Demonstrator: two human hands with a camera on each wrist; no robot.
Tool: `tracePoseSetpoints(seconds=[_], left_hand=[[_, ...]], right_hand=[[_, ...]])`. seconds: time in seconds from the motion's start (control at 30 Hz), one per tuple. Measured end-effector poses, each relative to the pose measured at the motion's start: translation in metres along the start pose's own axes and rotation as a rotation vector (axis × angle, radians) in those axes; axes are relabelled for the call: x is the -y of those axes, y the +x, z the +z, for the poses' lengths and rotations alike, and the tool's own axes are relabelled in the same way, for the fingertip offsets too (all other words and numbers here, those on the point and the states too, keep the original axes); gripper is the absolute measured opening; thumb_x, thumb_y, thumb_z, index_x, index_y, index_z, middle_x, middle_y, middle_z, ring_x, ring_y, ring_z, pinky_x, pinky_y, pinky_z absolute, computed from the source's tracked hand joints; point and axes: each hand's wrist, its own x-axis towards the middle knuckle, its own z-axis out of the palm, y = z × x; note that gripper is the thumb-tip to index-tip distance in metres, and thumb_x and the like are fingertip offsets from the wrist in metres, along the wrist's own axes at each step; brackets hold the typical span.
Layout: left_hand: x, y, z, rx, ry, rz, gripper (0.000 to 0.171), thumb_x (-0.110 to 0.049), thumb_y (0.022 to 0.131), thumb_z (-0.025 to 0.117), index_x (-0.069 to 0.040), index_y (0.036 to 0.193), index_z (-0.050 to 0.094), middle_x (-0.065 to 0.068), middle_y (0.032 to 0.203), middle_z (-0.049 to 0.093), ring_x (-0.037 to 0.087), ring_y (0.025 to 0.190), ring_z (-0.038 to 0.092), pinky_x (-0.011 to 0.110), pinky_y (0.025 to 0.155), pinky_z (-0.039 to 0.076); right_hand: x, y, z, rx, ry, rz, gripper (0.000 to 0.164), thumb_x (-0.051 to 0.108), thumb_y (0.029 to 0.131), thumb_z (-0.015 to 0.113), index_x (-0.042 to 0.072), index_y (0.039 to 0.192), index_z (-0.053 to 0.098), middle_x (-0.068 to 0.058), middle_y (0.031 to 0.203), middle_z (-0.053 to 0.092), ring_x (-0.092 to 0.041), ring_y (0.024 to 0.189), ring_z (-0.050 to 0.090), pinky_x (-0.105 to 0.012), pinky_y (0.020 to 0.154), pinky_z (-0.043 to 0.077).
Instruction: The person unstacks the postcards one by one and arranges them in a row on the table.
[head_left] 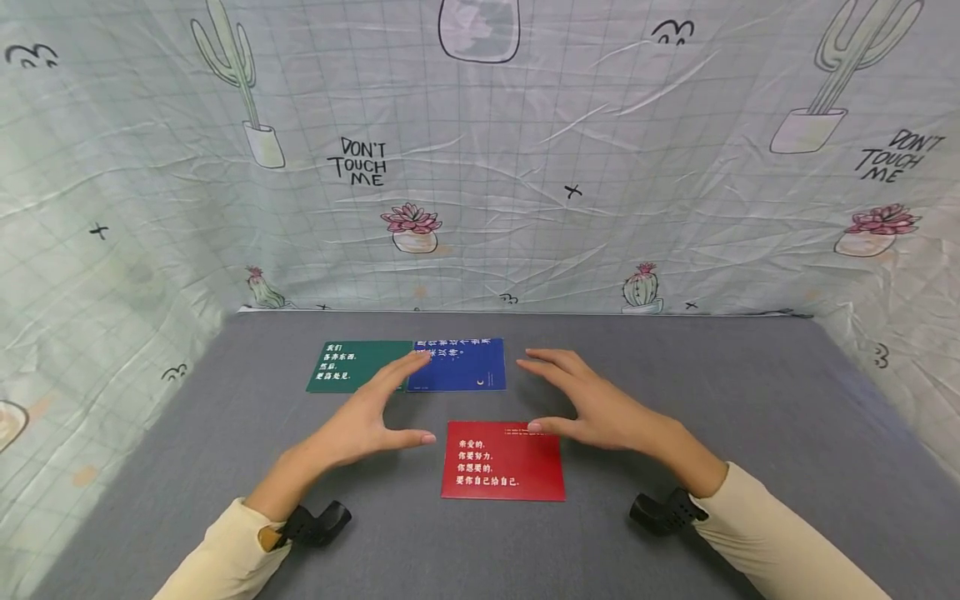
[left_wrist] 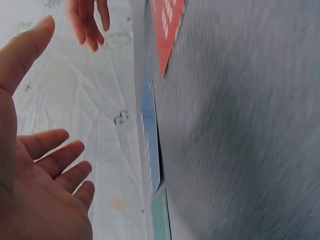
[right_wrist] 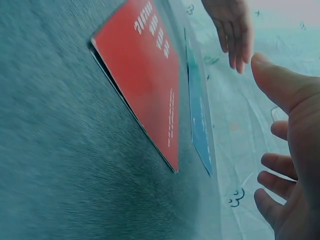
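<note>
A red card (head_left: pixel 502 467) with white lettering lies on the grey table between the hands. Farther back, a green card (head_left: pixel 367 362) and a blue card (head_left: pixel 457 371) lie side by side, their edges meeting. My left hand (head_left: pixel 375 421) hovers with fingers and thumb spread, its fingertips overlapping the blue card in the head view. My right hand (head_left: pixel 592 404) is likewise spread, its thumb over the red card's upper right corner in that view. Both hands hold nothing. In the right wrist view the red card (right_wrist: pixel 142 80) shows one edge slightly raised off the cloth.
A grey cloth covers the table (head_left: pixel 390 533). Behind it and at both sides hangs a pale curtain (head_left: pixel 480 167) printed with cacti and lettering. Each wrist wears a black camera, the left camera (head_left: pixel 318 525) and the right camera (head_left: pixel 663 512).
</note>
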Motion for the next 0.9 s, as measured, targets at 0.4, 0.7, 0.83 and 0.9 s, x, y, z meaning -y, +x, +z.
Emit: tracePoseSetpoints(seconds=[0.4, 0.7, 0.83, 0.9], left_hand=[[-0.016, -0.020, 0.023, 0.008, -0.084, 0.033, 0.095, -0.045, 0.070, 0.082, -0.027, 0.149, 0.033, 0.006, 0.154, 0.028, 0.026, 0.139, 0.027, 0.060, 0.102, 0.031], [-0.020, -0.030, 0.041, 0.011, -0.116, 0.035, 0.095, -0.039, 0.066, 0.086, -0.015, 0.146, 0.039, 0.008, 0.153, 0.030, 0.022, 0.139, 0.027, 0.056, 0.102, 0.035], [-0.020, -0.031, 0.046, 0.027, -0.103, 0.059, 0.096, -0.038, 0.066, 0.087, -0.013, 0.145, 0.039, 0.007, 0.153, 0.029, 0.020, 0.141, 0.024, 0.054, 0.104, 0.033], [-0.020, -0.031, 0.047, 0.036, -0.099, 0.068, 0.096, -0.037, 0.067, 0.087, -0.012, 0.145, 0.038, 0.005, 0.153, 0.029, 0.019, 0.142, 0.022, 0.054, 0.105, 0.032]], right_hand=[[0.014, -0.031, 0.006, -0.017, 0.040, -0.021, 0.077, 0.056, 0.084, 0.063, 0.021, 0.147, 0.037, -0.001, 0.150, 0.031, -0.017, 0.133, 0.030, -0.044, 0.095, 0.046], [0.018, -0.052, 0.018, 0.014, 0.075, 0.001, 0.078, 0.057, 0.082, 0.064, 0.026, 0.148, 0.035, -0.001, 0.149, 0.032, -0.013, 0.133, 0.028, -0.038, 0.094, 0.048], [0.018, -0.059, 0.023, 0.016, 0.081, 0.016, 0.080, 0.058, 0.081, 0.066, 0.021, 0.147, 0.038, -0.002, 0.149, 0.032, -0.014, 0.132, 0.029, -0.037, 0.091, 0.049], [0.018, -0.062, 0.025, 0.016, 0.082, 0.023, 0.080, 0.058, 0.081, 0.066, 0.019, 0.146, 0.039, -0.001, 0.149, 0.033, -0.014, 0.131, 0.030, -0.038, 0.092, 0.049]])
